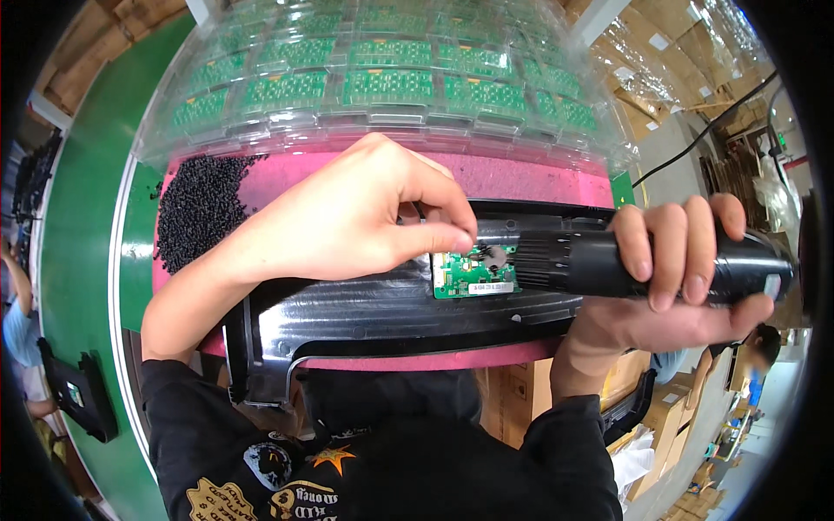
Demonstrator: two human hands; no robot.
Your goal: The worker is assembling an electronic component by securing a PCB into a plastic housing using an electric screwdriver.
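Observation:
A small green circuit board (449,280) with a white label lies in a long black plastic housing (373,313). My right hand (682,260) wraps round a thick black electric screwdriver (591,265), whose ribbed nose points left and down over the board. Its grey tip is close to the board's surface; whether they touch is hard to tell. From the left, my left hand (373,208) reaches over the housing, thumb and forefinger pinched together at the board's upper edge beside the tip. What sits between those fingertips is too small to make out.
A heap of small black screws (200,208) lies left on the pink mat (521,178). Behind it stand clear plastic trays (382,117) holding many green boards. A black cable (708,130) hangs at the right. Cardboard boxes (526,395) stand below the bench; people work at both sides.

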